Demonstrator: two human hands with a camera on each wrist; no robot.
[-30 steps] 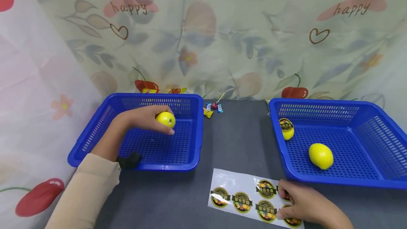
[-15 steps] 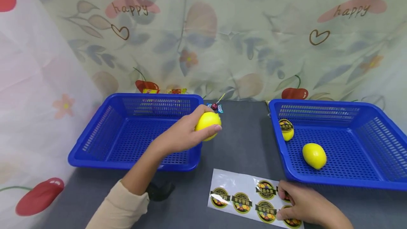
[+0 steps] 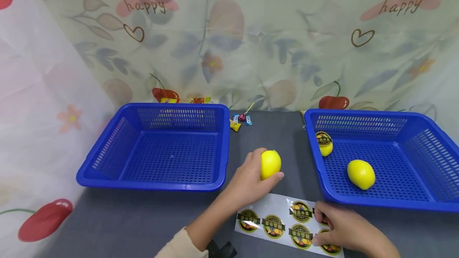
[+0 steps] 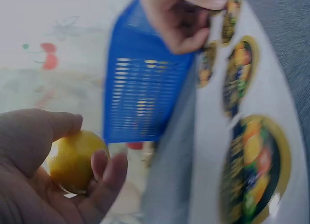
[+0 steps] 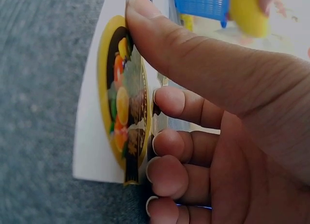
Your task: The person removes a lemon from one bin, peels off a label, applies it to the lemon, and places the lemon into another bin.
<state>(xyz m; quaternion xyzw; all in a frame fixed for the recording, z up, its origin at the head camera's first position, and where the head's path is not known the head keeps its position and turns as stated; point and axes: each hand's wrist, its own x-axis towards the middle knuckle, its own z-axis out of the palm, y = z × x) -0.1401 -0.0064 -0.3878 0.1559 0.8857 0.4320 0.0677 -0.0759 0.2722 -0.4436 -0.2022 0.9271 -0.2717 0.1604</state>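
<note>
My left hand [image 3: 247,180] has its fingers [image 4: 104,171] and thumb curled around one yellow lemon [image 3: 270,164]. I hold it up over the dark grey table [image 3: 143,222], in the gap between the two blue baskets and just above the top edge of the sticker sheet [image 3: 283,224]. In the left wrist view the lemon sits snug in my palm.

My right hand [image 3: 344,230] is down on the right end of the sticker sheet, near the front edge of the table. The thumb [image 5: 193,54] lies flat on top of a round sticker [image 5: 123,105] and the other fingers are curled beside and under the sheet's edge, so I am pinching the sheet there. The corner of the sheet looks lifted a bit off the table.

I can count six round stickers on the sheet in the head view, with my hand partly covering the ones on the right. Each is black and gold with fruit on it.

There are two blue baskets. The left basket [image 3: 107,158] has nothing in it. The right basket [image 3: 444,206] holds two lemons: one plain lemon [image 3: 361,174] near the middle, and one lemon with a sticker [image 3: 324,143] by the back left corner.

That makes three lemons in all.

At the back edge of the table, between the baskets, lie a few small candies [image 3: 241,120]; they are too small to count for sure.
</note>
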